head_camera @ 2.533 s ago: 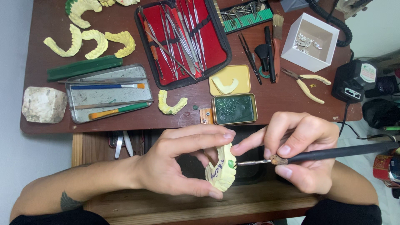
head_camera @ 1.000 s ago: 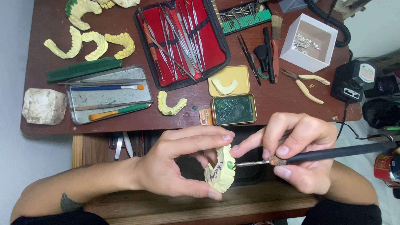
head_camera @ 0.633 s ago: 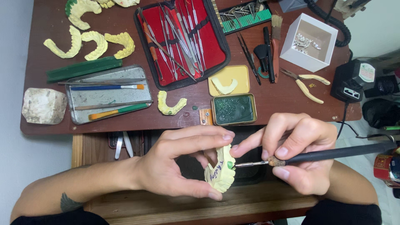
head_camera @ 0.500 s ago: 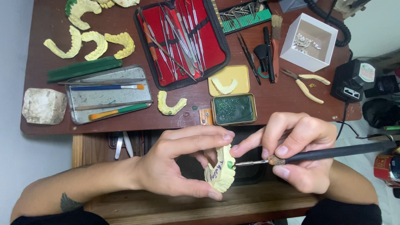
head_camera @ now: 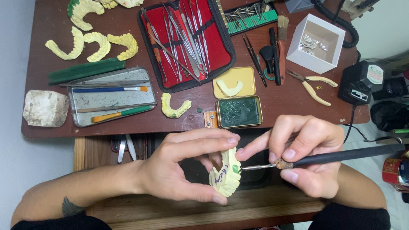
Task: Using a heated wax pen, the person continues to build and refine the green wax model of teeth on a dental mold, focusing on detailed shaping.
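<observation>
Dark wooden counter point(head_camera: 272, 106), crowded with dental-lab kit, and below its edge sits the cast point(head_camera: 226, 174), a pale yellow jaw model pinched upright in the left hand point(head_camera: 179, 170), thumb under, forefinger over. Right hand point(head_camera: 306, 162) is clamped pen-style on a dark wax tool point(head_camera: 328, 158), its metal tip touching a green spot on the cast. Best done, I'd judge, with light short touches, the right forefinger braced against the cast. Further out: a green wax tin point(head_camera: 238, 111), a red instrument case point(head_camera: 187, 42). Against half a second ago, almost nothing has moved, both hands holding as before.
</observation>
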